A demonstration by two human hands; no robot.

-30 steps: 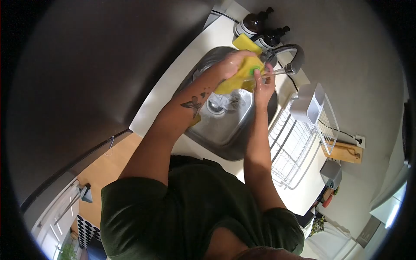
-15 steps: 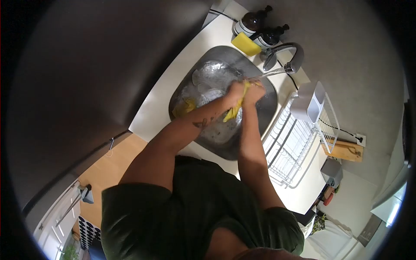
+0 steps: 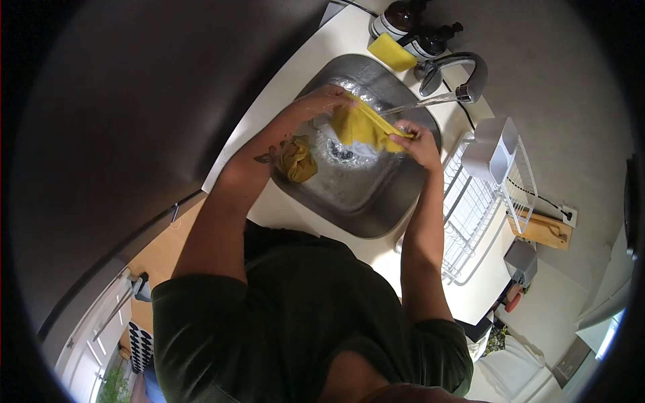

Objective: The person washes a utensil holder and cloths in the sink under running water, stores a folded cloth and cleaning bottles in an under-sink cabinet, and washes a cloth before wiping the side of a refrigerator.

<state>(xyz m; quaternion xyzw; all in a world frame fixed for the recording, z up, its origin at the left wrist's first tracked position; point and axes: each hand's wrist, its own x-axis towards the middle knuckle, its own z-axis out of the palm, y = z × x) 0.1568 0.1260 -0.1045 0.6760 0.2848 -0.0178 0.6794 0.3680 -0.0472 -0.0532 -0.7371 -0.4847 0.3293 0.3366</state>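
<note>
A wet piece of yellow cloth (image 3: 363, 125) with a band-like upper edge is stretched between my hands over the steel sink (image 3: 346, 213). My left hand (image 3: 327, 101) is closed on its upper left end, while my right hand (image 3: 423, 146) pinches the lower right end. Water from the faucet (image 3: 470, 87) runs toward the cloth. A second, crumpled yellow cloth (image 3: 297, 160) lies at the sink's left side, beside my left forearm. Splashing water and something whitish show beneath the stretched cloth, too blurred to make out.
Two dark pump bottles (image 3: 430, 41) and a yellow sponge (image 3: 392, 52) stand behind the sink near the faucet. A white wire dish rack (image 3: 463, 208) holding a grey container (image 3: 489, 151) is on the right. A dark wall panel (image 3: 154, 87) rises along the left.
My hands were close together with the yellow cloth bunched and twisted between them. They have moved apart, spreading it open. The crumpled cloth at the left is now more fully visible.
</note>
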